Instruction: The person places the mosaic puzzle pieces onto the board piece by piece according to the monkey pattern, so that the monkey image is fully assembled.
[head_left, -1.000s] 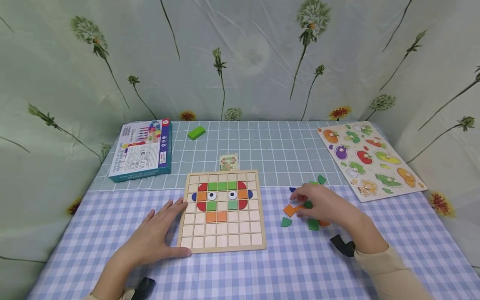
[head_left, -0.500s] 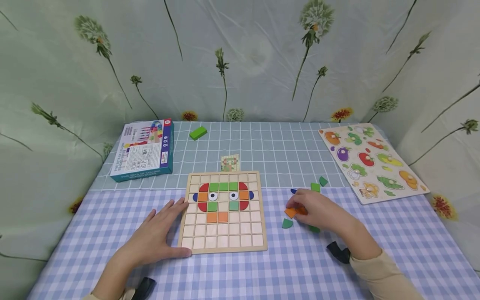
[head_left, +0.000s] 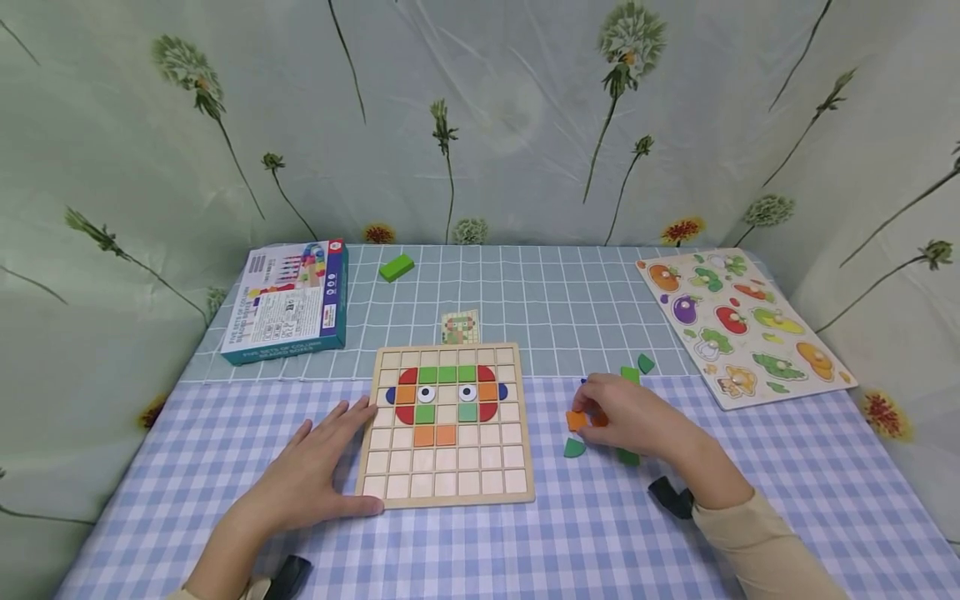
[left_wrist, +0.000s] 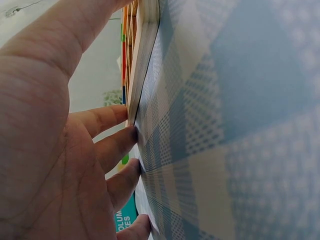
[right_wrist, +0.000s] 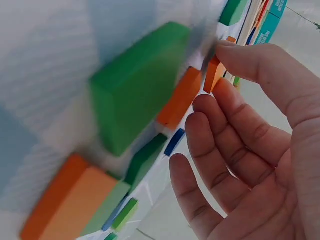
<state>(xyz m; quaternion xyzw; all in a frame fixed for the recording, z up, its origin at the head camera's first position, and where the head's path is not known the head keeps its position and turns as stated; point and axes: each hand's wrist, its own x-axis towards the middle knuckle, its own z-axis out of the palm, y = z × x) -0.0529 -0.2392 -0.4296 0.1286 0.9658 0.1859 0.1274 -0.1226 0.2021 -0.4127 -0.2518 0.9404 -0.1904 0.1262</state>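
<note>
A wooden grid board (head_left: 491, 482) lies in the middle of the table, with red, green, orange and blue tiles and two eye tiles set in its cells. My left hand (head_left: 311, 471) rests at its left edge, fingers spread; in the left wrist view, the index fingertip touches the board's side (left_wrist: 142, 65). To the right of the board, my right hand (head_left: 637, 417) reaches into loose tiles. An orange square tile (right_wrist: 214, 74) is pinched between its thumb and index finger. Around it lie another orange tile (right_wrist: 180, 97), a green tile (right_wrist: 142, 87) and a green quarter-round tile (head_left: 574, 448).
A small picture card (head_left: 460, 327) lies just behind the board. Farther back are a green block (head_left: 396, 267) and a boxed toy (head_left: 285, 300) at left. A vegetable peg puzzle (head_left: 750, 329) lies at right.
Over the last second my right hand has shifted slightly left and closed thumb and index finger on an orange tile among the loose pieces. My left hand stays at the board.
</note>
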